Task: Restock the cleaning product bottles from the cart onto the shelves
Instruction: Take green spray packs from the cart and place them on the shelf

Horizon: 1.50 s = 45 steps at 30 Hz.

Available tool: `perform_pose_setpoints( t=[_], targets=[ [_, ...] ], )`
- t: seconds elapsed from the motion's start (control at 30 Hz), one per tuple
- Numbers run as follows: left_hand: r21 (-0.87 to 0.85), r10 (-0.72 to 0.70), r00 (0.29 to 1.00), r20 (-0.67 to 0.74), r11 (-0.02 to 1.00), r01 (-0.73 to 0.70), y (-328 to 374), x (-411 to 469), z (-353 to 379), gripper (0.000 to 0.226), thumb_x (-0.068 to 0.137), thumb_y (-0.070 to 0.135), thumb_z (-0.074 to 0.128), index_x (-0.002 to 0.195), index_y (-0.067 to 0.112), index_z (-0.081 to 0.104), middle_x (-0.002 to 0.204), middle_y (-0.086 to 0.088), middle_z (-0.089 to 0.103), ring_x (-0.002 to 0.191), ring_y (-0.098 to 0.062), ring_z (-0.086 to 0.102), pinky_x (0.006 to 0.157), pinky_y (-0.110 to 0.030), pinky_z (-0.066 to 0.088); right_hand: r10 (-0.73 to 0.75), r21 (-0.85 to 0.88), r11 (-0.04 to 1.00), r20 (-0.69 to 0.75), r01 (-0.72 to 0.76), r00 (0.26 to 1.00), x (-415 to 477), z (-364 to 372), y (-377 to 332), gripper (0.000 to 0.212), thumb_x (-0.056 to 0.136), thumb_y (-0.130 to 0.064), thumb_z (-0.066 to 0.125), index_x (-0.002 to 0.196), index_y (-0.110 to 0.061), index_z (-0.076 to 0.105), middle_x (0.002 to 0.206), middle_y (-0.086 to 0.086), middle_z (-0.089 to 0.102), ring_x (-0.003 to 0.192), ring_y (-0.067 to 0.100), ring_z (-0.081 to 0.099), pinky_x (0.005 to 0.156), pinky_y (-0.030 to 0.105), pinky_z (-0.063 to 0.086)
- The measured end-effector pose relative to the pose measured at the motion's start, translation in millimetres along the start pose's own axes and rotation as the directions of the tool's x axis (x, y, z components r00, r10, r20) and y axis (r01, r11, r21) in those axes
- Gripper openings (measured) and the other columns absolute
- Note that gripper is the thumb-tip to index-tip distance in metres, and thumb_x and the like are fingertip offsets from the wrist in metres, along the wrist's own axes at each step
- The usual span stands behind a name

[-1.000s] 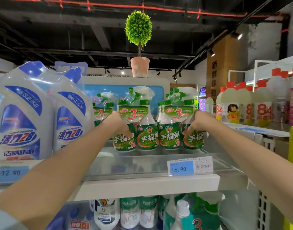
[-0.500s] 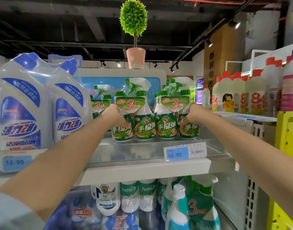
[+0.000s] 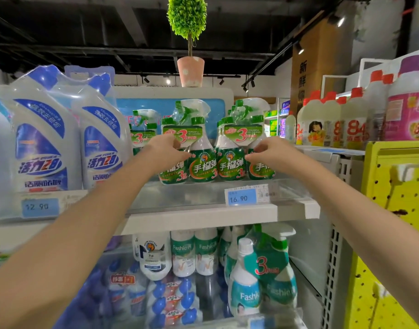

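Observation:
Two shrink-wrapped packs of green spray cleaner bottles stand side by side on the upper shelf (image 3: 203,219). My left hand (image 3: 167,150) grips the left pack (image 3: 196,162) at its left bottle, with the thumb up by the card label. My right hand (image 3: 266,151) holds the right pack (image 3: 232,165), thumb and curled fingers round its right-hand bottle. More green packs (image 3: 142,134) stand behind them. No cart is in view.
Large blue-and-white cleaner bottles (image 3: 40,148) fill the shelf to the left. Below are white and green Fashion bottles (image 3: 194,252) and blue-capped packs. Red-capped bottles (image 3: 351,119) line a shelf to the right, above a yellow pegboard (image 3: 393,210). A potted fake plant (image 3: 189,67) tops the unit.
Both hands stay on the two green packs. My right hand has slid from the pack's side toward its front. The view has tilted, showing more of the lower shelf.

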<state>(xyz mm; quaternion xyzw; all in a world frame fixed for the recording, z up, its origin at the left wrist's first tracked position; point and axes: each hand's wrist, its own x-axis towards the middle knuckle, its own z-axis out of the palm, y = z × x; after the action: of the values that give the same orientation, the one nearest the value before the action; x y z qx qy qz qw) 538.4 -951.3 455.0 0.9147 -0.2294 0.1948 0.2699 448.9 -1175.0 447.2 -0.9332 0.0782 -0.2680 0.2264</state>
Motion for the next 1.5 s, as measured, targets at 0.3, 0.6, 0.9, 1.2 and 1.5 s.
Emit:
perform_pose_setpoints(
  t=[0.3, 0.6, 0.9, 1.2, 1.5],
  targets=[
    [-0.120, 0.264, 0.942, -0.209, 0.949, -0.293, 8, -129, -4, 0.017, 0.089, 0.031, 0.061, 0.105, 0.027, 0.065, 0.096, 0.017, 0.063, 0.089, 0.003, 0.057, 0.080, -0.012, 0.042, -0.244, 0.228, 0.918, -0.322, 0.325, 0.915, -108, 22, -39, 0.019, 0.089, -0.025, 0.063, 0.104, -0.016, 0.070, 0.096, -0.008, 0.067, 0.089, 0.001, 0.059, 0.083, 0.016, 0.046],
    [-0.312, -0.072, 0.993, -0.094, 0.949, 0.039, -100, -289, 66, 0.028, 0.073, 0.052, 0.050, 0.090, 0.034, 0.062, 0.085, 0.018, 0.064, 0.081, 0.012, 0.058, 0.076, -0.006, 0.041, -0.257, 0.678, 0.720, 0.062, 0.149, 0.964, -223, 190, -50, 0.008, 0.081, -0.026, 0.063, 0.075, -0.030, 0.066, 0.068, -0.011, 0.066, 0.060, -0.006, 0.057, 0.061, 0.013, 0.045],
    [-0.225, -0.792, 0.598, 0.125, 0.565, 0.794, -246, -481, 125, 0.016, 0.086, 0.023, 0.067, 0.074, 0.025, 0.056, 0.074, 0.004, 0.062, 0.063, 0.001, 0.059, 0.068, -0.024, 0.049, -0.346, 0.457, 0.889, 0.648, 0.017, 0.679, -347, 369, -67, 0.023, 0.082, -0.039, 0.054, 0.082, -0.017, 0.063, 0.074, -0.002, 0.058, 0.075, 0.012, 0.052, 0.063, 0.018, 0.029],
    [0.133, -0.947, -0.057, 0.317, -0.015, 0.991, -331, -680, 148, 0.019, 0.093, 0.027, 0.053, 0.106, 0.013, 0.058, 0.106, -0.002, 0.059, 0.090, -0.016, 0.055, 0.083, -0.027, 0.045, -0.179, 0.121, 0.962, 0.957, 0.246, 0.229, -453, 478, -98, 0.016, 0.092, -0.033, 0.053, 0.078, -0.028, 0.046, 0.087, -0.007, 0.051, 0.085, 0.013, 0.052, 0.071, 0.023, 0.041],
    [-0.131, -0.924, -0.316, 0.213, -0.348, 0.928, -390, -816, 64, 0.022, 0.095, 0.019, 0.053, 0.111, 0.003, 0.057, 0.112, -0.014, 0.059, 0.103, -0.027, 0.056, 0.087, -0.033, 0.046, -0.166, 0.143, 0.923, 0.986, 0.357, 0.034, -512, 566, -231, 0.025, 0.093, -0.025, 0.047, 0.114, -0.018, 0.060, 0.116, 0.003, 0.061, 0.104, 0.020, 0.057, 0.085, 0.028, 0.044]
  ],
)
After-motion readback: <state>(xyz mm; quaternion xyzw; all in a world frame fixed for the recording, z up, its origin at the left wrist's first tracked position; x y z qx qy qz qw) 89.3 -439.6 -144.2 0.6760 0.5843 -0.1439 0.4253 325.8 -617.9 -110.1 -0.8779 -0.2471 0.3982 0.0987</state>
